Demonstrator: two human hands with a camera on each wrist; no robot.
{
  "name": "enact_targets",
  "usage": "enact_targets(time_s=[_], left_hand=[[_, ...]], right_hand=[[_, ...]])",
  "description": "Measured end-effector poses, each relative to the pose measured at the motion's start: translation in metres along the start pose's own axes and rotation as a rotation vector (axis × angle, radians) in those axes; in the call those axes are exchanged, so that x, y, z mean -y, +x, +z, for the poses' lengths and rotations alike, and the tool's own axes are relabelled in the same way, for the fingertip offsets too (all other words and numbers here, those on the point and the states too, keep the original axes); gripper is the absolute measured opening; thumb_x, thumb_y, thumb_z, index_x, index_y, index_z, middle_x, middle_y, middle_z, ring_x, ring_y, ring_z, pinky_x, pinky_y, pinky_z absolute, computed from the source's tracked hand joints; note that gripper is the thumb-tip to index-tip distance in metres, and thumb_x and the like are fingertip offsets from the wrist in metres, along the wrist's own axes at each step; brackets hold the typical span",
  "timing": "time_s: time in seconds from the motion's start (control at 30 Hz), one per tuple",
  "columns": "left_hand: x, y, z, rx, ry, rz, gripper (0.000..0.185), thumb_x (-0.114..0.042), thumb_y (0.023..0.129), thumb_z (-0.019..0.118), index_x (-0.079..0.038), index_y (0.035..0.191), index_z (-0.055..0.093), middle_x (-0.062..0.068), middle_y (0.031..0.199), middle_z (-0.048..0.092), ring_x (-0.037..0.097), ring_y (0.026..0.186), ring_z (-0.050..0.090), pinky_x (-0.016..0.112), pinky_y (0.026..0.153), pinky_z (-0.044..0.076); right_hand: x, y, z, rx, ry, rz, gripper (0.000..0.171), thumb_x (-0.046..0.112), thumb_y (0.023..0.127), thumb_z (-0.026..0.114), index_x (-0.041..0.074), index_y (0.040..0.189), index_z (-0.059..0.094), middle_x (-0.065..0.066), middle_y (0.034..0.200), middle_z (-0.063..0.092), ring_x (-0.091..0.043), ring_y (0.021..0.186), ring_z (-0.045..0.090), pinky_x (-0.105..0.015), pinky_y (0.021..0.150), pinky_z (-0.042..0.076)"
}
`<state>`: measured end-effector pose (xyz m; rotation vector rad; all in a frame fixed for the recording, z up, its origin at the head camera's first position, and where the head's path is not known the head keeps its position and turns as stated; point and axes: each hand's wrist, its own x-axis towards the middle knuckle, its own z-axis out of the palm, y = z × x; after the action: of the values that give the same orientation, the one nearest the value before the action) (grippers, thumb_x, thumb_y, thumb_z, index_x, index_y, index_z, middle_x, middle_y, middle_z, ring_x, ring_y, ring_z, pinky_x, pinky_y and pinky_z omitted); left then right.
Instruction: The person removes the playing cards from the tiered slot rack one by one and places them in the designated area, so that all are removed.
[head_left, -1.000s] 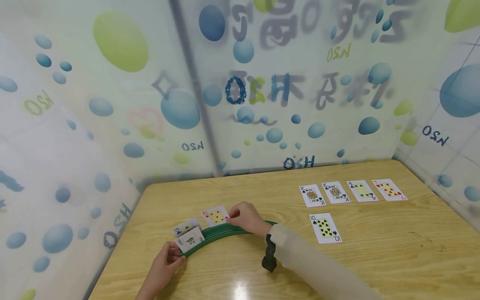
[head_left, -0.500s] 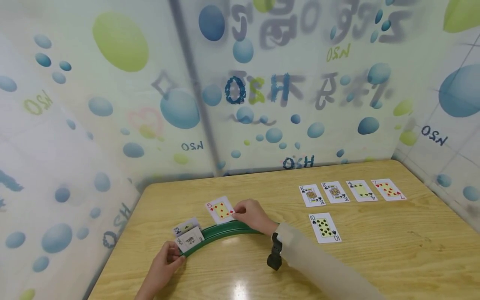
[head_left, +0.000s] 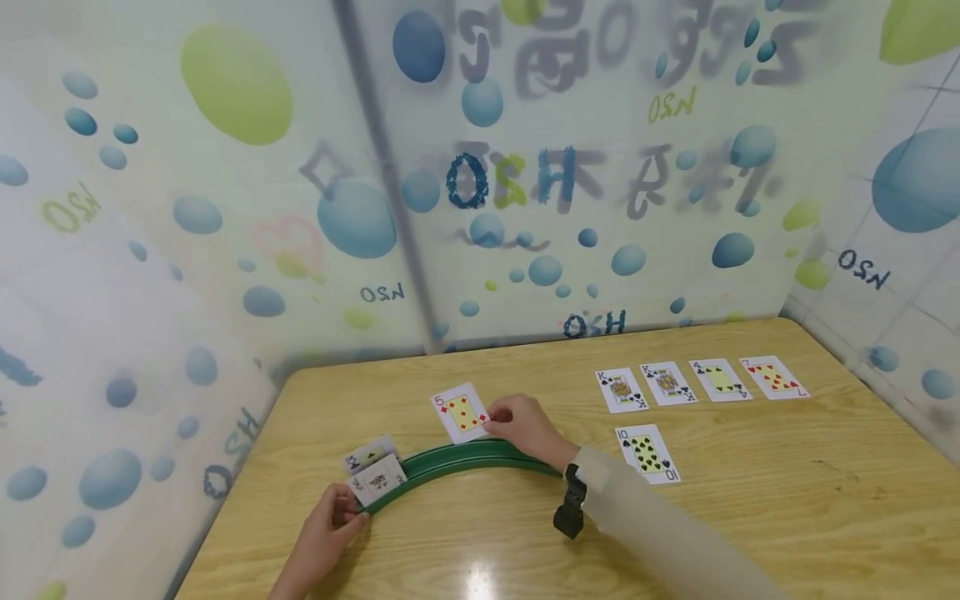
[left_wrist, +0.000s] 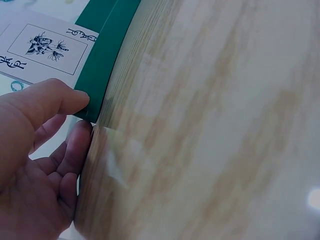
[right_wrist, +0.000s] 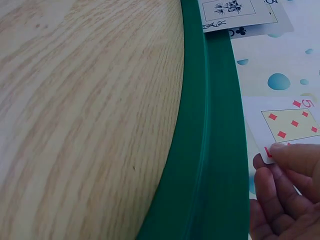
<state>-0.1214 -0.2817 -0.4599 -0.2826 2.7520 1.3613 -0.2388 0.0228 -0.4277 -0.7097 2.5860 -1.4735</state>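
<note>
Five of diamonds pinched by right hand; left hand grips green holder.

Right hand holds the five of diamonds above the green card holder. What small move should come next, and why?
Probably carry the five of diamonds rightward toward the face-up cards. The right hand pinches it clear of the green holder, whose end the left hand steadies.

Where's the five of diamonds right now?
In the head view the five of diamonds is pinched in the right hand, above the green rack, left of the table's cards.
</note>
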Motion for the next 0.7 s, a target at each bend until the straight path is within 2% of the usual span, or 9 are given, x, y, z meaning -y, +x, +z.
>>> enact_targets(time_s=[0.3, 0.7], left_hand=[[0.002, -0.001, 0.001, -0.002, -0.024, 0.011, 0.028, -0.002, 0.084, 0.064, 0.002, 0.103, 0.043, 0.011, 0.097, 0.053, 0.018, 0.086, 0.051, 0.026, 0.07, 0.045], [0.0, -0.002, 0.002, -0.007, -0.007, 0.019, 0.028, -0.001, 0.084, 0.064, 0.002, 0.104, 0.044, 0.01, 0.095, 0.053, 0.018, 0.085, 0.051, 0.024, 0.068, 0.044]], right_hand=[[-0.006, -0.011, -0.023, -0.038, -0.005, 0.048, 0.008, 0.007, 0.086, 0.065, 0.004, 0.092, 0.069, -0.001, 0.082, 0.062, -0.012, 0.072, 0.052, -0.026, 0.064, 0.045], [-0.021, -0.027, -0.059, -0.081, -0.05, 0.048, 0.007, 0.006, 0.086, 0.064, 0.003, 0.09, 0.068, -0.001, 0.08, 0.062, -0.012, 0.071, 0.053, -0.028, 0.064, 0.045]])
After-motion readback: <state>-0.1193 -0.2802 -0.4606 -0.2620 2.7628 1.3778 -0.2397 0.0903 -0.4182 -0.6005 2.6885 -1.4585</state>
